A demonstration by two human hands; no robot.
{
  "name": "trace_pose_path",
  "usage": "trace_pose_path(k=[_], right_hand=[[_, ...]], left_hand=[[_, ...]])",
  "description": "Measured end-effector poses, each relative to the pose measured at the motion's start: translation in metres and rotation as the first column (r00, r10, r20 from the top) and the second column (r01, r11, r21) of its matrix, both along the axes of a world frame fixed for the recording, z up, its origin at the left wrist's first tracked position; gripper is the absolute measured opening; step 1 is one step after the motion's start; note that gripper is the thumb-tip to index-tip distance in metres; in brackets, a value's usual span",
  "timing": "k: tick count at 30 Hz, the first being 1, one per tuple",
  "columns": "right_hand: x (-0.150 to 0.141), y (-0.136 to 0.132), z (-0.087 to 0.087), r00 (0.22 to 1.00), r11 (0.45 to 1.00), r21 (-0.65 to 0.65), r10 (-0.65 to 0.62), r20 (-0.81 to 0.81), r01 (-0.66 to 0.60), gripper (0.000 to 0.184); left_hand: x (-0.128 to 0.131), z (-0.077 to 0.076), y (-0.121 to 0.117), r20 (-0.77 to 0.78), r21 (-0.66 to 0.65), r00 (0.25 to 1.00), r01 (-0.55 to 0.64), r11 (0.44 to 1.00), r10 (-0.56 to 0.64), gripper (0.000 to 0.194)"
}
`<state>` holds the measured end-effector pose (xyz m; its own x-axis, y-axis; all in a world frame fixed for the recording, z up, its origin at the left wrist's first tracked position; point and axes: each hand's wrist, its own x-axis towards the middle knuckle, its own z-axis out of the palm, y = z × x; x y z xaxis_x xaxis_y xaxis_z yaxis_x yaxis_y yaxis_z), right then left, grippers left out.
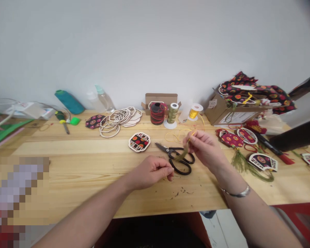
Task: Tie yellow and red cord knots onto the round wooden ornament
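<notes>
My right hand [206,148] is closed in a pinch on the top of an olive-green thread tassel [183,155], and a thin yellow cord [173,137] trails from around there. The tassel slants down to the left, its end close to the fingertips of my left hand [155,172]. My left fingers are curled together; whether they grip strands cannot be made out. Beneath the tassel lie black-handled scissors [182,171], blades toward the upper left. Left of them is a patterned fabric ornament [139,142] with a pale openwork wooden frame.
Along the wall stand spools of dark red cord [157,115], green thread [173,114] and yellow cord [193,112]. Wooden frames [119,119] are piled on the left. On the right are a cardboard box [219,108] with fabric, several finished ornaments [262,162] and a black marker [268,144].
</notes>
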<state>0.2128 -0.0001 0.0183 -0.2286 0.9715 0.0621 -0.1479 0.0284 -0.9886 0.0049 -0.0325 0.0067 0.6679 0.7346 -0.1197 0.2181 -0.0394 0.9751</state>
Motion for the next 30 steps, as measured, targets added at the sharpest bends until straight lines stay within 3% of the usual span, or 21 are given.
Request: trace_pose_path(k=[2, 5, 7, 9, 11, 13, 16, 18, 20, 22, 25, 30], right_hand=[[0.011, 0.006, 0.005, 0.996, 0.996, 0.038, -0.087, 0.019, 0.086, 0.026], [0.027, 0.015, 0.008, 0.920, 0.959, 0.207, -0.249, 0.303, 0.191, 0.023], [0.036, 0.020, 0.005, 0.738, 0.924, 0.338, -0.353, 0.575, 0.179, 0.021], [0.041, 0.025, -0.001, 0.493, 0.912, 0.398, -0.393, 0.777, 0.099, 0.020], [0.041, 0.028, -0.007, 0.284, 0.919, 0.394, -0.383, 0.879, 0.019, 0.022], [0.037, 0.029, -0.010, 0.160, 0.918, 0.396, -0.388, 0.908, -0.022, 0.025], [0.021, 0.024, 0.000, 0.141, 0.922, 0.369, -0.353, 0.925, -0.116, 0.024], [0.007, 0.016, 0.014, 0.148, 0.937, 0.252, -0.221, 0.964, -0.241, 0.021], [-0.006, 0.006, 0.026, 0.050, 0.938, 0.093, -0.081, 0.996, -0.334, 0.014], [-0.017, -0.005, 0.031, -0.059, 0.916, 0.021, -0.049, 0.997, -0.400, 0.015], [-0.026, -0.016, 0.025, -0.155, 0.894, 0.015, -0.094, 0.984, -0.448, 0.016], [-0.025, -0.017, 0.005, -0.101, 0.892, 0.118, -0.178, 0.979, -0.437, 0.018]], left_hand=[[-0.001, 0.000, -0.001, -0.023, 0.028, 0.998, 0.052, 0.998, -0.052, 0.026], [-0.002, 0.000, 0.000, -0.052, 0.075, 0.994, 0.098, 0.992, -0.094, 0.026], [-0.003, 0.001, 0.001, -0.056, 0.079, 0.994, 0.098, 0.992, -0.094, 0.025], [-0.004, 0.001, 0.002, -0.055, 0.068, 0.995, 0.088, 0.994, -0.085, 0.025], [-0.004, 0.001, 0.003, -0.062, 0.061, 0.995, 0.078, 0.995, -0.074, 0.024], [-0.004, 0.001, 0.003, -0.073, 0.073, 0.996, 0.062, 0.995, -0.056, 0.025], [-0.004, -0.001, 0.005, -0.084, 0.100, 0.996, 0.007, 0.995, 0.001, 0.027], [-0.003, -0.003, 0.007, -0.092, 0.126, 0.992, -0.079, 0.989, 0.091, 0.027], [-0.004, -0.005, 0.010, -0.082, 0.155, 0.970, -0.216, 0.964, 0.231, 0.027], [-0.004, -0.006, 0.014, -0.049, 0.163, 0.925, -0.364, 0.917, 0.376, 0.026], [-0.007, -0.007, 0.018, 0.031, 0.142, 0.847, -0.529, 0.837, 0.530, 0.026], [-0.010, -0.007, 0.020, 0.151, 0.107, 0.737, -0.675, 0.730, 0.659, 0.024]])
